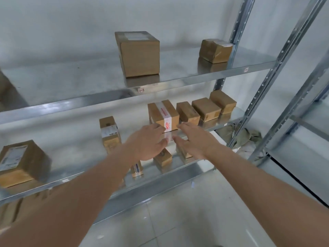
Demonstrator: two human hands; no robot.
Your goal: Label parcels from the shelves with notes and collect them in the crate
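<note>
Both arms stretch forward, left hand [148,142] and right hand [195,139] side by side, fingers extended, grip empty.

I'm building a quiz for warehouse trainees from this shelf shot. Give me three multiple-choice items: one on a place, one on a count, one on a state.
1. Where is the parcel with white and red tape?
A top shelf
B middle shelf
C floor

2. How many parcels stand on the top shelf?
A two
B four
C six

3. How are the left hand and right hand?
A open, reaching
B holding a crate
C in fists

Key:
1 B, it sits in the row below the top shelf.
2 A, one large, one small.
3 A, fingers extended, holding nothing.
</note>
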